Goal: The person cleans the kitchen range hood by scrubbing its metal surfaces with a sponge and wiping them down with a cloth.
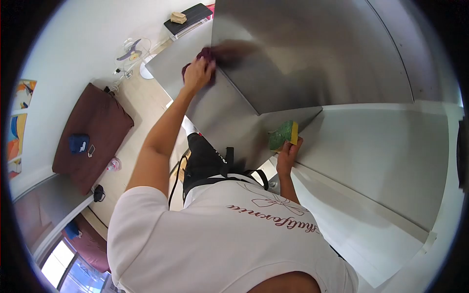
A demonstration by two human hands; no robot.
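My left hand (198, 74) reaches out on a bent arm, its fingers closed over a dark maroon cloth (205, 53) that lies against a grey metal surface (220, 105). The cloth sits beside the foot of a tall metal panel (312, 53), which shows a blurred reflection. Nearer my body, my right hand (289, 150) grips a sponge (283, 136) with a green side and a yellow side. The sponge is raised close to the metal surface; whether it touches is unclear.
A pale ledge (376, 156) runs along the right. Beyond the metal surface's left edge are a fan (133, 51), a maroon sofa (93, 132) with a blue item on it, and a black-topped stand (193, 19). A small bag (178, 18) rests on that stand.
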